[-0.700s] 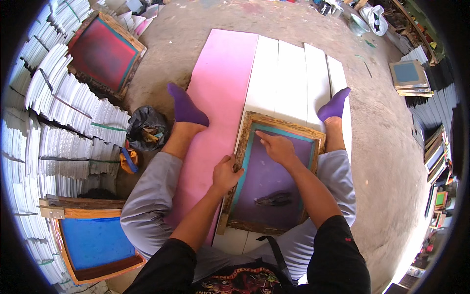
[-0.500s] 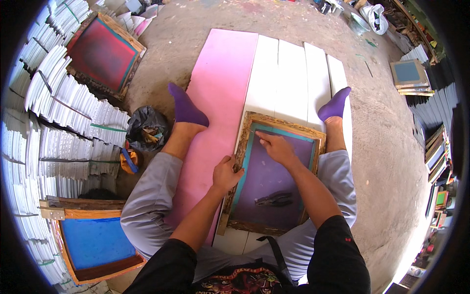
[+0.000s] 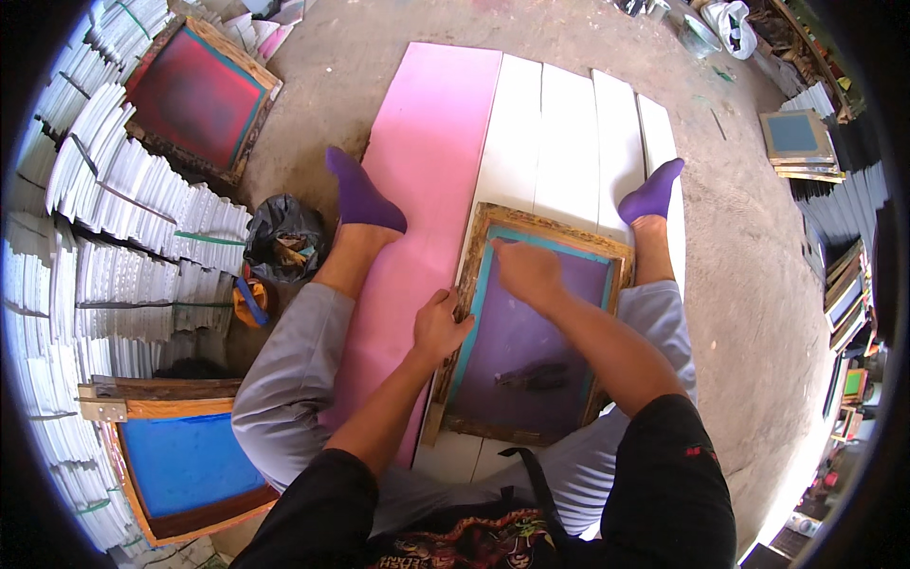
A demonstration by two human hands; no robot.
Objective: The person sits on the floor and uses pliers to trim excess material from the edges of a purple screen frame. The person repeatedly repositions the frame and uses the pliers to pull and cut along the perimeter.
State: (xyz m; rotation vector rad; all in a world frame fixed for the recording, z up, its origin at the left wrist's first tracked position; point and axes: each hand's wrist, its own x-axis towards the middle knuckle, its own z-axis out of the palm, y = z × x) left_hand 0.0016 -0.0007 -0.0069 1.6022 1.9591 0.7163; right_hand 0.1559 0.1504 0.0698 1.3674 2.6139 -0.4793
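A wooden screen-printing frame (image 3: 485, 230) with purple mesh and a teal inner border rests between my legs on the boards. My left hand (image 3: 442, 327) is closed on its left rail, thumb over the wood. Over the upper left part of the mesh, my right hand (image 3: 527, 273) has its fingers curled together by the inner corner. Whatever those fingers pinch, if anything, is hidden. A pair of dark pliers (image 3: 536, 376) lies on the lower part of the mesh, slightly blurred.
Pink board (image 3: 417, 142) and white boards (image 3: 567, 142) lie beneath the frame. To the left are tied stacks of white sheets (image 3: 123, 180), a black plastic bag (image 3: 281, 237), a red-mesh screen (image 3: 199, 95) and a blue-mesh screen (image 3: 190, 465). More frames (image 3: 796, 137) are stacked at the right.
My right hand has shifted slightly left and up, its fingers now more curled at the frame's inner corner. My left hand stays on the rail. The view has shifted slightly.
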